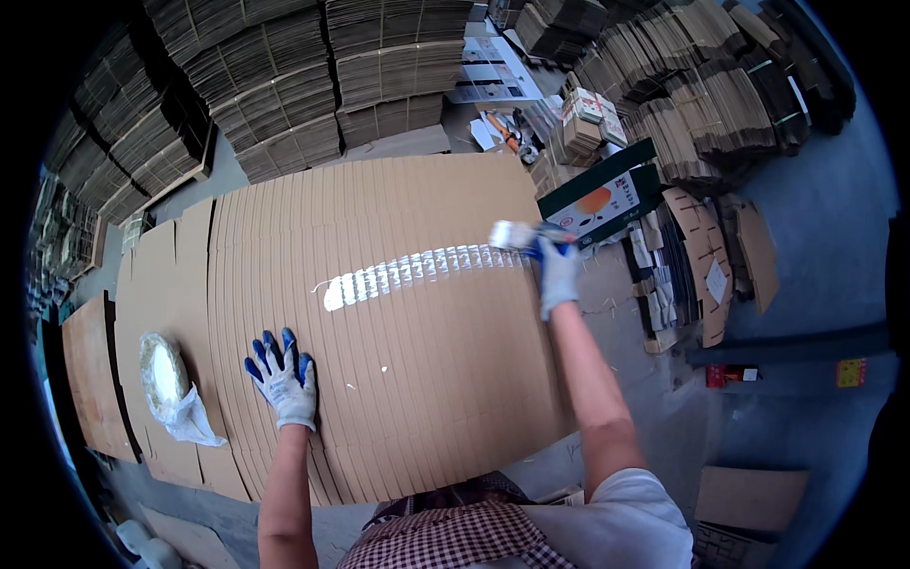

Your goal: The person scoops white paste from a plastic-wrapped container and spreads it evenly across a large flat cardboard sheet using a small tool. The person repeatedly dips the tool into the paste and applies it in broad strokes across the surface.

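A broad set of overlapping brown cardboard sheets (pixel 427 379) lies in front of me, their edges forming narrow parallel strips. Across them runs a band of wet white paste (pixel 384 279), thickest at its left end. My right hand (pixel 559 275), in a white and blue glove, is closed around a brush (pixel 512 234), slightly blurred by motion, at the band's right end. My left hand (pixel 284 382), gloved alike, rests flat on the sheets with fingers spread. Left of it, a plastic-lined round bowl (pixel 163 372) of white paste sits on cardboard.
Tall bundles of flat cardboard (pixel 256 85) stand along the back left, with more stacks (pixel 697 104) at the back right. A dark green printed box (pixel 602 201) is beside the sheets' right edge. On the floor at right lies a red item (pixel 728 376).
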Action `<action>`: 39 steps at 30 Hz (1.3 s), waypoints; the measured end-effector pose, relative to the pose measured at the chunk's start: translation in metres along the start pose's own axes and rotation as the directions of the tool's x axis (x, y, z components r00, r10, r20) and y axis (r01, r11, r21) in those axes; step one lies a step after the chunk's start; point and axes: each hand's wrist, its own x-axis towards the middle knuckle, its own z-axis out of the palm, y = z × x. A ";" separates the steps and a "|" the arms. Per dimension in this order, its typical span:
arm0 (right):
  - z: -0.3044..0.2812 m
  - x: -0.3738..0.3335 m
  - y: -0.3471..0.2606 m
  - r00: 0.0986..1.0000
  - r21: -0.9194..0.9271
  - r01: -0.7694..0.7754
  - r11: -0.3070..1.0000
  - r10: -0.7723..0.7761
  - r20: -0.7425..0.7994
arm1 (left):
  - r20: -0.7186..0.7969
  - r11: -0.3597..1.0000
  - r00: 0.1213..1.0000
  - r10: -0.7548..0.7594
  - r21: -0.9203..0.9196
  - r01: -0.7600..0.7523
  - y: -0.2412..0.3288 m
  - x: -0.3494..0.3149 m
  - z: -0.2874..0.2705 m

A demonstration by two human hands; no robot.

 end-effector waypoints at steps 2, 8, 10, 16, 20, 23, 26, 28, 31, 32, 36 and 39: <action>0.049 -0.010 -0.008 0.987 -0.157 0.123 0.980 -0.104 0.125 | -0.006 1.000 1.000 0.014 0.006 -0.013 0.005 0.001 0.000; -0.012 0.049 -0.009 1.000 -0.144 0.005 0.990 -0.005 -0.004 | 0.018 0.999 1.000 0.003 0.050 -0.004 0.000 0.001 0.000; -0.048 0.056 -0.011 0.989 -0.250 -0.035 0.968 -0.003 -0.147 | -0.063 0.998 0.997 0.041 0.051 -0.038 -0.006 0.002 0.010; -0.032 -0.025 -0.028 0.980 -0.195 0.120 0.973 -0.085 0.179 | -0.128 0.994 0.988 0.083 0.081 -0.073 -0.012 0.002 0.018; -0.050 -0.062 -0.022 0.976 -0.407 0.139 0.903 -0.056 0.209 | -0.178 0.992 0.978 0.110 0.076 -0.098 -0.013 0.005 0.022; -0.107 -0.049 -0.025 0.998 -0.419 -0.059 0.906 0.058 -0.015 | -0.181 0.994 0.979 0.093 0.073 -0.081 -0.019 0.004 0.021; -0.134 -0.057 -0.013 0.995 -0.411 -0.037 0.911 -0.003 -0.095 | -0.154 0.996 0.985 0.073 0.059 -0.065 -0.013 0.008 0.022; -0.109 -0.088 -0.019 0.997 -0.209 -0.074 0.975 0.074 -0.007 | -0.126 0.995 0.990 0.059 0.087 -0.048 -0.017 0.006 0.020; -0.053 -0.146 -0.029 0.957 0.214 -0.272 0.938 0.240 0.166 | -0.092 0.993 0.995 0.042 0.116 -0.031 -0.012 0.009 0.014; -0.037 -0.162 -0.031 0.941 0.305 -0.327 0.895 0.278 0.191 | -0.091 0.992 0.995 0.045 0.121 -0.034 -0.010 0.011 0.015; -0.059 -0.160 0.014 0.962 0.332 -0.263 0.906 0.273 0.018 | -0.202 0.993 0.974 0.104 0.078 -0.089 -0.013 0.017 0.031; -0.134 -0.124 0.022 0.940 -0.136 -0.246 0.960 0.202 -0.274 | -0.203 0.995 0.975 0.089 0.071 -0.076 -0.019 0.013 0.031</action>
